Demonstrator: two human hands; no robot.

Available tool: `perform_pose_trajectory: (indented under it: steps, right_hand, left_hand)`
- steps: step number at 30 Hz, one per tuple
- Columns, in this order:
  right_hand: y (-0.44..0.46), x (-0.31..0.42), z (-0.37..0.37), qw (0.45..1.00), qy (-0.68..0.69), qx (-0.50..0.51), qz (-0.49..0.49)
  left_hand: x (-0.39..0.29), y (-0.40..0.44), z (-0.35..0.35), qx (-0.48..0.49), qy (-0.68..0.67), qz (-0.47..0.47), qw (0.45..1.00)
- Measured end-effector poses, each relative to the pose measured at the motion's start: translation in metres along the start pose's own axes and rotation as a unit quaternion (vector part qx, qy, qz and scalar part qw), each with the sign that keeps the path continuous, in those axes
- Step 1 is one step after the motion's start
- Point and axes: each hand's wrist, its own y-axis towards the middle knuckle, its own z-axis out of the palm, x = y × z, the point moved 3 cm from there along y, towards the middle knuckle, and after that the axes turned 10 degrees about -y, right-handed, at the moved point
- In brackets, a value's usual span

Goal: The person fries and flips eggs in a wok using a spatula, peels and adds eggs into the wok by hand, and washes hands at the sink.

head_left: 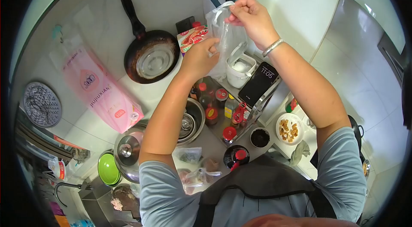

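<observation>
A clear plastic bag [224,40] hangs in front of the wall, between my two hands. My right hand [253,19] is closed in a pinch on the bag's gathered top edge. Lower down on the left, my left hand [198,60] has its fingers curled against the bag's side; the contact is partly hidden. Just below the bag stands a white lidded container [241,71] with its lid up and white granules inside. A phone [259,84] leans beside the container. Behind my left hand is a printed box [192,38].
A frying pan [152,57] and a pink package [101,85] hang at left. Sauce bottles [210,113] crowd the rack below my hands. Nearby are a metal bowl [198,119], a white bowl of brown pieces [289,129], green bowls [109,170] and a red-capped bottle [237,155].
</observation>
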Motion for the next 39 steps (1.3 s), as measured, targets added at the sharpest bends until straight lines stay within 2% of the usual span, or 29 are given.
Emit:
perform_pose_trajectory:
  steps: [2,3,6,9,12,15,18,21,23,26,29,32,36,39]
  right_hand:
    - [0.002,-0.010,-0.007,0.990,-0.102,-0.064,-0.075]
    - [0.003,-0.012,-0.011,0.977,-0.152,-0.097,-0.112]
    - [-0.036,0.024,0.002,0.902,-0.237,0.016,-0.360]
    - [-0.052,0.020,0.034,0.792,-0.397,0.243,-0.395]
    - [-0.039,0.001,0.032,0.731,-0.528,0.286,-0.325]
    - [-0.041,-0.004,0.035,0.666,-0.613,0.294,-0.305]
    - [-0.050,-0.006,0.044,0.634,-0.671,0.302,-0.239]
    - [-0.049,-0.006,0.051,0.621,-0.694,0.316,-0.182]
    - [-0.046,-0.019,0.055,0.633,-0.686,0.313,-0.177]
    - [-0.046,-0.027,0.066,0.612,-0.676,0.344,-0.223]
    - [-0.045,-0.041,0.081,0.602,-0.607,0.310,-0.416]
    - [-0.035,-0.046,0.103,0.596,-0.671,0.399,-0.187]
    - [-0.015,-0.087,0.121,0.529,-0.719,0.446,-0.066]
    - [-0.009,-0.101,0.126,0.507,-0.722,0.470,-0.009]
  left_hand:
    - [-0.004,-0.007,-0.004,-0.060,0.161,0.134,0.976]
    - [-0.006,-0.012,-0.005,-0.089,0.240,0.200,0.946]
    - [-0.019,-0.024,-0.007,-0.071,0.170,0.341,0.922]
    - [-0.015,-0.030,0.002,0.029,0.138,0.287,0.947]
    - [-0.015,-0.031,-0.006,0.103,0.123,0.050,0.986]
    - [0.019,-0.023,-0.016,0.072,0.002,-0.035,0.997]
    - [0.028,-0.018,-0.013,0.145,0.139,-0.157,0.967]
    - [0.027,-0.025,-0.004,0.071,0.269,-0.085,0.957]
    - [0.023,-0.027,0.000,0.071,0.303,-0.126,0.942]
    - [0.022,-0.032,0.006,0.056,0.322,-0.148,0.933]
    - [0.029,-0.042,0.012,0.053,0.325,-0.130,0.935]
    - [0.032,-0.049,0.013,0.061,0.310,-0.144,0.938]
    - [0.042,-0.055,0.010,0.065,0.306,-0.169,0.935]
    - [0.049,-0.060,0.004,-0.038,0.263,-0.061,0.962]
